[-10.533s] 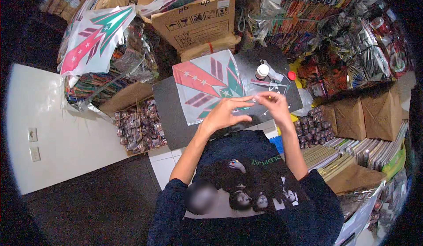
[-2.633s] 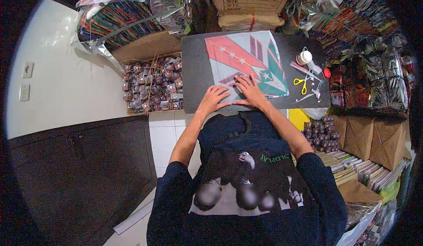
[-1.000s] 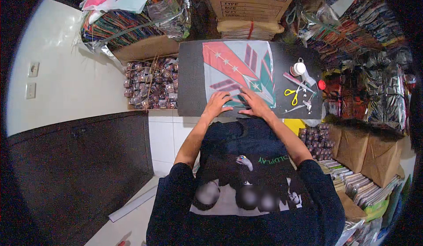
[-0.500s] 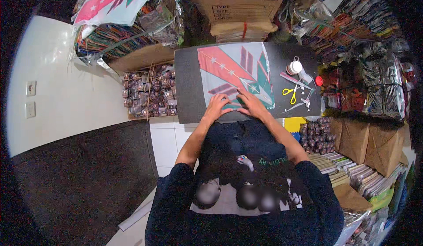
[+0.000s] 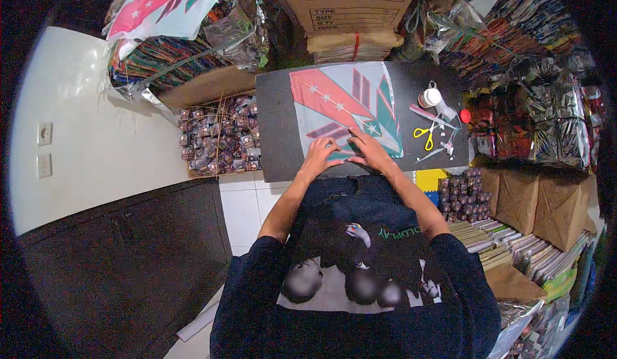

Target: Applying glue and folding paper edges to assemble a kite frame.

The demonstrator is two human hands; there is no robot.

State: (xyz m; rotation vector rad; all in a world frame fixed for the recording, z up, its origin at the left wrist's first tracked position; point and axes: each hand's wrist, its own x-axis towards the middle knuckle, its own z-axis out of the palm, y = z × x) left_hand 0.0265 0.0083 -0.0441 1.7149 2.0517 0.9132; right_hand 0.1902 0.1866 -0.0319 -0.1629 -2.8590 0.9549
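Grip of the left hand and right hand is bent, pinching or not I cannot tell, at the near edge of the printed cloth on the black counter, left of yellow scissors.

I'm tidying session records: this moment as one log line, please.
left hand: unclosed, at patterned cloth, near edge | right hand: likewise, same edge | right of cloth: yellow-handled scissors, white bottle
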